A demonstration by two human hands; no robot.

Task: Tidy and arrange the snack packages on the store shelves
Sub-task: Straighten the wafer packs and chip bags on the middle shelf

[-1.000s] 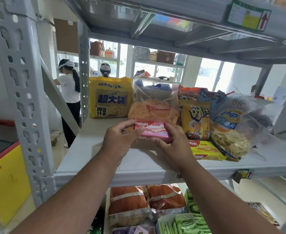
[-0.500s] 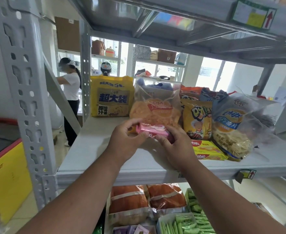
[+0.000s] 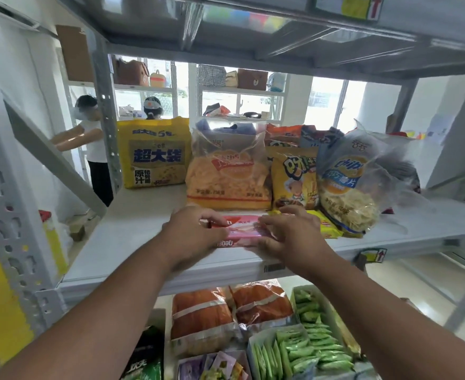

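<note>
Two hands hold one pink wafer pack near the front edge of the shelf: the left hand grips its left end, the right hand its right end, fingers curled round it. The pack lies flat, just in front of the orange chips bag. Behind, several bags already stand in a row. The yellow packs at right lie loose, so some arranging seems left.

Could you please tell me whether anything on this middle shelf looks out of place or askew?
Yes: the clear chips bag at the right leans sideways, not upright, and the yellow wafer pack lies flat, partly under it.
</note>
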